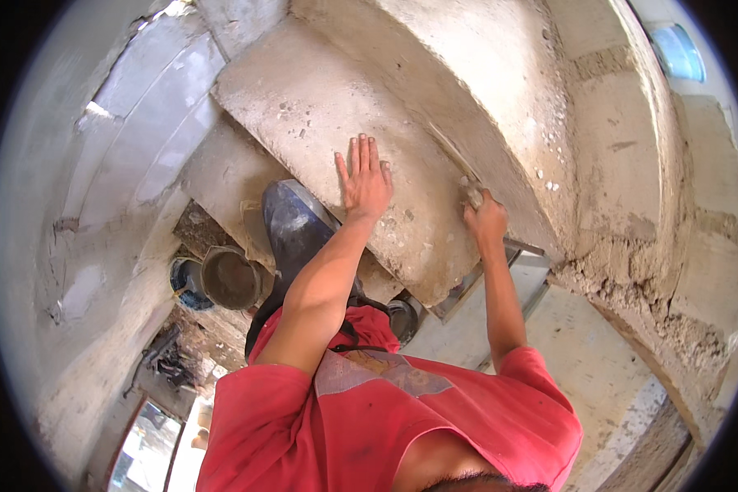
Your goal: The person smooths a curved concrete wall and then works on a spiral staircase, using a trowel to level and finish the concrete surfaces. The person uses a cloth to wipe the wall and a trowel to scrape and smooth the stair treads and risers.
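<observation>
My left hand (366,184) lies palm down with its fingers stretched out on a dusty concrete stair step (303,90). My right hand (486,217) is closed on a pale, crusted object (471,190), perhaps a small tool, at the foot of the curved riser (443,107) to the right. A thin pale strip or edge runs from there up along that riser; I cannot tell whether it is part of the object. My leg in dark, stained trousers (291,238) is below the left hand, against the stairs.
A round bucket (231,277) and a blue-rimmed container (190,291) stand on lower steps at left. Another dark container (402,320) is partly hidden by my body. Rough curved walls (57,246) flank the stairs. A light-blue object (676,53) is at the upper right.
</observation>
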### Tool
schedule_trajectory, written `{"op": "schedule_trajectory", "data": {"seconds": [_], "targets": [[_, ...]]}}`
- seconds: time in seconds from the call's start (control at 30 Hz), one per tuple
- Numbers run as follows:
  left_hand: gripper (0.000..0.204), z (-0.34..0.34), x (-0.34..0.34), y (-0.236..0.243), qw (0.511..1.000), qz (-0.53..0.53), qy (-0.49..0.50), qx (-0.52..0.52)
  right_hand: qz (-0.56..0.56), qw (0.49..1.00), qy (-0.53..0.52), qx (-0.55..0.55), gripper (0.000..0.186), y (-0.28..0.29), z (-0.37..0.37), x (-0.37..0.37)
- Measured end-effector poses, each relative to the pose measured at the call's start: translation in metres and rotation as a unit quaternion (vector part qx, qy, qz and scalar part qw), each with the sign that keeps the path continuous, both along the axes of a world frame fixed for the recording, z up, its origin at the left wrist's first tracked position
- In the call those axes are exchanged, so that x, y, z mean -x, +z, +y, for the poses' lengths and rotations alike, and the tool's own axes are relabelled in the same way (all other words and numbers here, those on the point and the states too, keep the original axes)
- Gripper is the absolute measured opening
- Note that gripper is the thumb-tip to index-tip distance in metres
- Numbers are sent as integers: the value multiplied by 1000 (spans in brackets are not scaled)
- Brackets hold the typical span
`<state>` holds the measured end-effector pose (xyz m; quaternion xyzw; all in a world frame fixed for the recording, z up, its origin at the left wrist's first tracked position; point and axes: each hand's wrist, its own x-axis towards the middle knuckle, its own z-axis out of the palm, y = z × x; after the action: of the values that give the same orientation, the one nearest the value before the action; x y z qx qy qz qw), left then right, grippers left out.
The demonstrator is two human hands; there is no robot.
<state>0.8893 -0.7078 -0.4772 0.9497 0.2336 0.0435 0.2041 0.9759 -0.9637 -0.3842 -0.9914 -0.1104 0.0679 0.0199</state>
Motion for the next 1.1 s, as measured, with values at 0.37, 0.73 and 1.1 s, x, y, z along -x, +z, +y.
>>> {"op": "schedule_trajectory", "data": {"seconds": [0.37, 0.73, 1.1], "targets": [[66, 1, -2, -4, 1000, 0, 0, -3, -3, 998, -29, 64, 46, 1, -12, 2], [66, 0, 0, 0, 1000, 14, 0, -16, -32, 999, 3, 15, 46, -8, -24, 6], [65, 0, 2, -2, 1000, 9, -6, -23, 5, 999, -28, 42, 48, -5, -29, 12]]}}
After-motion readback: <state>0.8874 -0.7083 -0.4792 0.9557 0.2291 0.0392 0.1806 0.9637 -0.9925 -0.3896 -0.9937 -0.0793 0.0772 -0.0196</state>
